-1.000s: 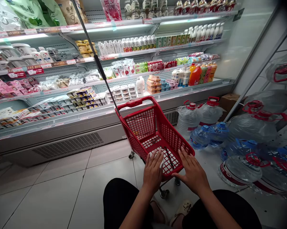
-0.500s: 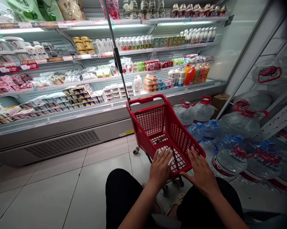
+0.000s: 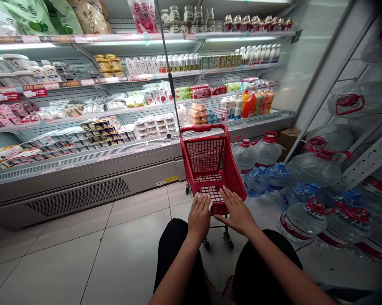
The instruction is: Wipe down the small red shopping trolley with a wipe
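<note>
A small red plastic shopping cart with lattice sides stands before me, its near end towards my knees. My left hand lies over the cart's near rim, fingers together and stretched forward. Under those fingers a crumpled white wipe is held, mostly hidden; whether it is paper or cloth I cannot tell. My right hand rests at the near right corner of the cart, fingers extended and thumb apart, with nothing seen in it. A thin pole rises from the cart's far left corner.
A refrigerated display case with dairy goods and drinks stretches across the back. Large water bottles crowd the floor on the right, beside a metal rack. A cardboard box sits behind them. Tiled floor lies to the left.
The cart has turned, and its near end has shifted left and away from me. Both hands have moved left and slightly closer together with it.
</note>
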`<state>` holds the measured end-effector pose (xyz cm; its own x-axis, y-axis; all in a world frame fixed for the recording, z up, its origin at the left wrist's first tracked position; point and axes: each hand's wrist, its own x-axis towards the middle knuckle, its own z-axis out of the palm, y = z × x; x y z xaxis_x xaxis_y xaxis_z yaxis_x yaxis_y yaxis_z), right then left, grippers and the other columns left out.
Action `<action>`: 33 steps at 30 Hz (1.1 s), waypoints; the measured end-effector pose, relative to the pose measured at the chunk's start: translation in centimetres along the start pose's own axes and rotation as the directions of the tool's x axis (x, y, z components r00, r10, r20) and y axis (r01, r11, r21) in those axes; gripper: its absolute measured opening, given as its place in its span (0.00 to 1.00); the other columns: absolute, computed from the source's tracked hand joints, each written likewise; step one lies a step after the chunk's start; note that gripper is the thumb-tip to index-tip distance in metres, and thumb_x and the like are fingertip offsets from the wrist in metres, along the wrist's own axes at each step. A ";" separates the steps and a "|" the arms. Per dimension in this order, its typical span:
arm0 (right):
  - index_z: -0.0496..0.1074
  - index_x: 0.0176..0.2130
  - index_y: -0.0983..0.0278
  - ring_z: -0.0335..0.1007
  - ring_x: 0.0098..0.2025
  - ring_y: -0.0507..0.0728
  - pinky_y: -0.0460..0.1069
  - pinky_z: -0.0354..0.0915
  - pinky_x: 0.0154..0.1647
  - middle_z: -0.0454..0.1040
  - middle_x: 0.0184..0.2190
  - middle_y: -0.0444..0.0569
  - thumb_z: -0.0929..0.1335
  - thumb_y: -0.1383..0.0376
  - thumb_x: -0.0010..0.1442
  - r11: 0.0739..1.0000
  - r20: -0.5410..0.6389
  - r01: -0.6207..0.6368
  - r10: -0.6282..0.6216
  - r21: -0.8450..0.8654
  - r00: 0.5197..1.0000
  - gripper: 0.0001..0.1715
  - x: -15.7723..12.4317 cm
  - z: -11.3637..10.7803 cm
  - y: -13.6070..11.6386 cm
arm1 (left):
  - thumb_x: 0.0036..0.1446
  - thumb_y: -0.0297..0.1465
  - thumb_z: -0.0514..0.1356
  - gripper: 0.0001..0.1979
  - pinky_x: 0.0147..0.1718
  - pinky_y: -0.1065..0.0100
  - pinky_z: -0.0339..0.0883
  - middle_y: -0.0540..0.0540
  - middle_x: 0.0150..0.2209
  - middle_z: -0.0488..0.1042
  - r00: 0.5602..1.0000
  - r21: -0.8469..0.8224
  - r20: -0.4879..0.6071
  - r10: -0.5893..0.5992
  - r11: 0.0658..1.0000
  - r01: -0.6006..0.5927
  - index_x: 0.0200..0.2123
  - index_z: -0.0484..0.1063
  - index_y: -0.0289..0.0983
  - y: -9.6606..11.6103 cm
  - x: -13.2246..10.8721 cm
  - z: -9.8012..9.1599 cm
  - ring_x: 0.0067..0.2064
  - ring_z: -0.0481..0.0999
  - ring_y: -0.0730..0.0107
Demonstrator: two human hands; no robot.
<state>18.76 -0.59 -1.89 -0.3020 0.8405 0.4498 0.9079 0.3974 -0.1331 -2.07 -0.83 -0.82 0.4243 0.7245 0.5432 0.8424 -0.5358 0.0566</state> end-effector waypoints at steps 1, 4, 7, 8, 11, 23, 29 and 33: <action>0.32 0.78 0.63 0.47 0.77 0.64 0.62 0.49 0.75 0.45 0.78 0.57 0.61 0.33 0.65 1.000 0.000 0.007 -0.007 0.001 1.000 0.62 0.3 0.2 0.0 | 0.72 0.27 0.51 0.24 0.71 0.52 0.58 0.43 0.69 0.68 1.000 0.005 0.007 0.001 1.000 -0.001 0.68 0.64 0.36 -0.2 0.1 0.0 0.71 0.65 0.62; 0.33 0.78 0.64 0.47 0.77 0.65 0.63 0.49 0.74 0.46 0.77 0.57 0.61 0.34 0.66 1.000 0.000 0.010 -0.010 -0.007 1.000 0.61 0.8 0.6 0.1 | 0.70 0.26 0.51 0.26 0.70 0.51 0.60 0.42 0.69 0.68 1.000 0.025 0.024 0.010 1.000 -0.010 0.69 0.62 0.36 -0.7 0.5 0.2 0.71 0.65 0.61; 0.33 0.78 0.66 0.45 0.77 0.65 0.63 0.48 0.74 0.46 0.77 0.58 0.62 0.36 0.64 1.000 -0.008 -0.011 0.010 -0.026 1.000 0.63 1.0 1.0 -0.5 | 0.68 0.25 0.52 0.30 0.70 0.50 0.60 0.41 0.70 0.66 0.999 0.041 0.038 0.024 0.999 -0.026 0.72 0.59 0.36 -0.3 0.8 0.8 0.71 0.64 0.59; 0.32 0.77 0.67 0.44 0.77 0.65 0.63 0.48 0.75 0.45 0.77 0.59 0.64 0.38 0.64 0.999 -0.014 -0.016 0.016 -0.030 1.000 0.64 1.0 1.1 -0.7 | 0.67 0.24 0.52 0.31 0.70 0.50 0.60 0.41 0.70 0.65 0.999 0.046 0.043 0.030 0.998 -0.032 0.72 0.57 0.36 0.0 0.8 1.1 0.72 0.63 0.59; 0.31 0.77 0.70 0.42 0.78 0.65 0.62 0.47 0.75 0.42 0.78 0.60 0.66 0.44 0.63 0.999 -0.026 -0.018 0.017 -0.031 1.000 0.64 1.1 1.2 -1.6 | 0.65 0.23 0.53 0.34 0.71 0.50 0.58 0.40 0.71 0.63 0.998 0.071 0.050 0.041 0.996 -0.045 0.73 0.55 0.35 0.9 0.9 1.8 0.73 0.61 0.60; 0.29 0.78 0.60 0.42 0.78 0.61 0.63 0.44 0.77 0.46 0.78 0.51 0.60 0.44 0.71 0.998 -0.005 -0.024 0.024 -0.065 1.000 0.53 -0.5 -1.3 2.3 | 0.66 0.20 0.48 0.32 0.73 0.51 0.54 0.42 0.72 0.62 1.000 0.095 0.020 -0.003 0.995 0.001 0.72 0.58 0.37 -3.5 0.3 -0.6 0.74 0.58 0.62; 0.26 0.77 0.65 0.39 0.79 0.63 0.63 0.47 0.76 0.39 0.79 0.53 0.64 0.59 0.65 0.997 -0.036 -0.069 0.068 -0.042 0.997 0.57 -0.2 -0.2 -0.2 | 0.64 0.19 0.50 0.35 0.72 0.48 0.55 0.40 0.72 0.62 0.999 0.042 -0.010 -0.050 0.998 0.050 0.73 0.55 0.35 0.8 1.0 2.1 0.74 0.59 0.59; 0.25 0.77 0.67 0.38 0.79 0.63 0.63 0.49 0.76 0.38 0.79 0.54 0.64 0.66 0.61 0.999 -0.046 -0.030 0.029 -0.016 0.999 0.59 -0.3 -0.2 -2.1 | 0.63 0.19 0.52 0.38 0.71 0.50 0.58 0.40 0.72 0.62 1.000 0.055 -0.018 -0.006 0.998 0.007 0.75 0.50 0.35 3.9 1.1 3.4 0.74 0.59 0.61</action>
<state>17.01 -1.70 -1.55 -0.2620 0.8336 0.4862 0.9209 0.3666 -0.1324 2.84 -0.66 -2.80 0.4128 0.7197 0.5582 0.8625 -0.5059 0.0145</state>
